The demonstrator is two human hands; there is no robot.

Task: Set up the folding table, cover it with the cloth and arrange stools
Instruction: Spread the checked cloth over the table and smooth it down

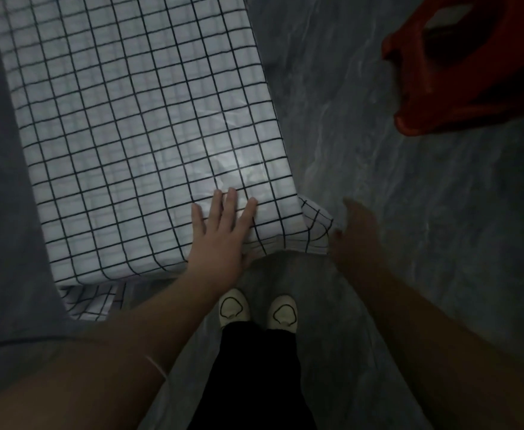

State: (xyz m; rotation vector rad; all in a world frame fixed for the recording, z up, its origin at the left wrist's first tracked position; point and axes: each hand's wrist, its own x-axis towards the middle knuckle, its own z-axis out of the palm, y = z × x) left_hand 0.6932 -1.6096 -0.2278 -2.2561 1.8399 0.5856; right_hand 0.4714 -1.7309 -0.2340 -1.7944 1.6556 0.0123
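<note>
A white cloth with a black grid (pixel 136 128) lies spread over the table, hiding the tabletop; its edges hang down at the near side and at the near right corner. My left hand (pixel 220 231) rests flat on the cloth near that corner, fingers spread. In shadow just right of the hanging corner, my right hand (pixel 356 234) hovers with its fingers apart, holding nothing. A red plastic stool (pixel 459 72) stands on the floor at the upper right, apart from the table.
The floor is grey marbled tile (pixel 378 150), dimly lit. My feet in white shoes (pixel 257 308) stand close to the table's near edge. A grey surface (pixel 3 212) runs along the table's left side.
</note>
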